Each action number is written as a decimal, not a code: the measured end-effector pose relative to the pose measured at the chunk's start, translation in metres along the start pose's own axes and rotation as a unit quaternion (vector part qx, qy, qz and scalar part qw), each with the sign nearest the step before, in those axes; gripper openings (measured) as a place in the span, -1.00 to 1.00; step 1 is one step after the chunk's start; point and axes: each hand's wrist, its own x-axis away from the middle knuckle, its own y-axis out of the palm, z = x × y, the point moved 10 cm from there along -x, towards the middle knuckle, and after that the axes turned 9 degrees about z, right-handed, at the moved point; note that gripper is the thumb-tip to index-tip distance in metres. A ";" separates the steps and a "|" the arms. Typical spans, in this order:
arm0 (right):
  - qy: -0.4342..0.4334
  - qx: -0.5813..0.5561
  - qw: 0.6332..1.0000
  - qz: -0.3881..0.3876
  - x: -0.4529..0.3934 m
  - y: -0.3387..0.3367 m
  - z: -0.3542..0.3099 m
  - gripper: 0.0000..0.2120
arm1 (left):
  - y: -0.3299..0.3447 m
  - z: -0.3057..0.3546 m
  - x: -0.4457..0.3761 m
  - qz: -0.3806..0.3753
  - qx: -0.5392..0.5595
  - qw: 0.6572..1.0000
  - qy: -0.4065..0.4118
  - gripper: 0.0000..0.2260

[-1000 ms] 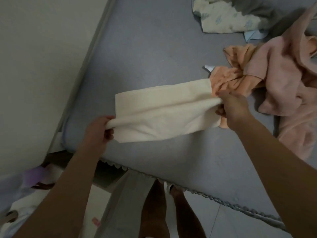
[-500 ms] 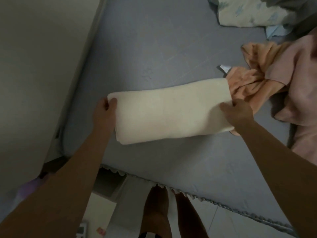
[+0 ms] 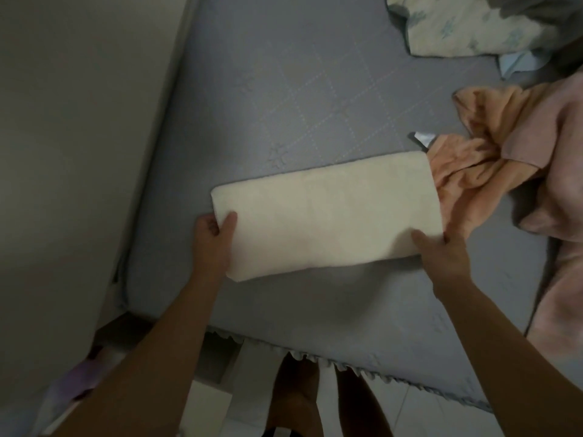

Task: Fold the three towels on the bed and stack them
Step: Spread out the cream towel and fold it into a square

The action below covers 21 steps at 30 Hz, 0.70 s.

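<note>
The cream towel (image 3: 325,212) now lies flat on the grey bed (image 3: 284,89) as a long folded strip, nr the near-left corner. A sec ago it hung slack in the air btwn both hands; half a sec ago it was coming down w/ its far layer rolling over. So the lengthwise fold is done and laid.

Left hand (image 3: 213,241) grips the strip's left end: thumb on top, fingers curled under the edge. Right hand (image 3: 441,250) is at the near-right corner, thumb lying on top of the cloth, other fingers reaching past the right edge. Can't tell if they tuck under or just rest there, but it looks like a light pinch.

The strip's right end touches and partly overlaps the crumpled orange towel (image 3: 467,171), which has a small white tag (image 3: 421,138) poking out at its far-left side. Beyond it to the right sits the pink towel (image 3: 552,171), also bunched, trailing down the right side of the bed. Far right, a patterned pillow (image 3: 457,26).

My read: first towel is about half folded. It prob. needs one or two crosswise folds, left end brought over to right or vice versa. The other two towels are untouched, so the task is early. Watch for snagging the orange towel when lifting the right end.
</note>
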 end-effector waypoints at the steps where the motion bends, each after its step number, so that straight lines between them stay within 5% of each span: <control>1: 0.084 -0.080 0.993 -0.012 0.005 0.007 0.013 -0.36 | 0.000 -0.011 0.011 -0.018 -0.006 1.000 -0.007 -0.78; 4: 0.218 -0.230 0.948 -0.030 0.018 0.027 0.016 -0.48 | 0.001 -0.045 0.043 -0.089 -0.008 0.995 -0.034 -0.80; 7: 0.048 -0.185 0.981 0.012 0.007 0.016 -0.048 -0.48 | 0.000 -0.076 0.079 -0.140 0.030 0.985 -0.098 -0.83; 11: -0.162 -0.126 0.979 0.004 -0.001 0.020 -0.145 -0.56 | 0.021 -0.122 0.161 -0.225 0.034 0.950 -0.214 -0.79; 13: -0.182 -0.103 0.978 -0.005 -0.013 0.035 -0.162 -0.56 | 0.042 -0.140 0.213 -0.302 -0.026 0.916 -0.261 -0.83; 16: -0.122 -0.071 0.990 -0.026 -0.024 0.056 -0.136 -0.51 | 0.067 -0.139 0.258 -0.424 -0.171 0.867 -0.200 -0.95; 18: -0.101 -0.051 0.992 -0.056 -0.007 0.066 -0.098 -0.58 | 0.073 -0.115 0.249 -0.414 -0.183 0.882 -0.132 -0.96; 21: -0.046 -0.056 0.990 -0.121 0.041 0.081 -0.024 -0.67 | 0.049 -0.054 0.177 -0.197 -0.141 0.970 -0.014 -0.88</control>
